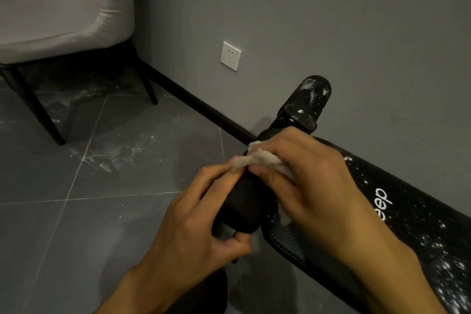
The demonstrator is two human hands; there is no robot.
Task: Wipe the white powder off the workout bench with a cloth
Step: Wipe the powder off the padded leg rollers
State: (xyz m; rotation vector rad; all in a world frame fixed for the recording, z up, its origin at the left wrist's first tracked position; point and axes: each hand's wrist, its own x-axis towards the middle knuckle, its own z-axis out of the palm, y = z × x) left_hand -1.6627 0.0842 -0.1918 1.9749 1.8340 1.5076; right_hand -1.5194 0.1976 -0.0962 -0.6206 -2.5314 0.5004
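A black workout bench [407, 211] runs from the lower right toward the middle, its pad speckled with white powder. At its near end is a black foam roller [242, 206]; a second roller [309, 102] beyond it is dusted with powder. My left hand [201, 222] grips the near roller from the left, its fingertips touching the cloth. My right hand [300, 176] holds a whitish cloth [257, 158] bunched over the roller's top, fingers curled round it. Most of the cloth is hidden under that hand.
A grey padded chair [58, 15] on black legs stands at the upper left. White powder is scattered over the dark floor tiles [107, 158]. A grey wall with a white socket [230, 55] and black skirting board runs behind the bench.
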